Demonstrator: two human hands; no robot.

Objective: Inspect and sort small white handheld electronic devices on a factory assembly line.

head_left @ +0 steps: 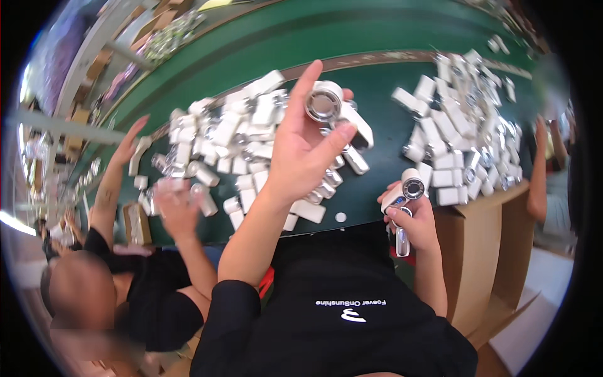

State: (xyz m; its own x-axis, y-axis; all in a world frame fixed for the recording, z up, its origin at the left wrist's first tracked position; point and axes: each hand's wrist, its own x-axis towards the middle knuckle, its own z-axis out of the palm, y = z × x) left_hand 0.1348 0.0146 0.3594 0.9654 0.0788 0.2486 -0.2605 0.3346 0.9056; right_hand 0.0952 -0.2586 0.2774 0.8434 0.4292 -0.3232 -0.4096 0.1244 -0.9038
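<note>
In my left hand [295, 154], raised over the bench, is a white handheld fan [323, 103] with a round grille. The thumb is bent across it, while the index finger points up. Lower and to the right, my right hand [418, 223] is closed around a second white handheld fan [412, 188]. Its round head faces up, and a small blue display glows on its body. A shiny loop-shaped part hangs below that hand's thumb. Behind my left hand lies a loose heap of white fans [229, 129], many with clear or silvery ends.
Another heap of white fans [449, 119] covers the right of the green bench [383, 135]. An open cardboard box [468, 257] stands below the bench's edge at right. A co-worker [160, 295] reaches over the bench at left; another person's arm [538, 169] is at far right.
</note>
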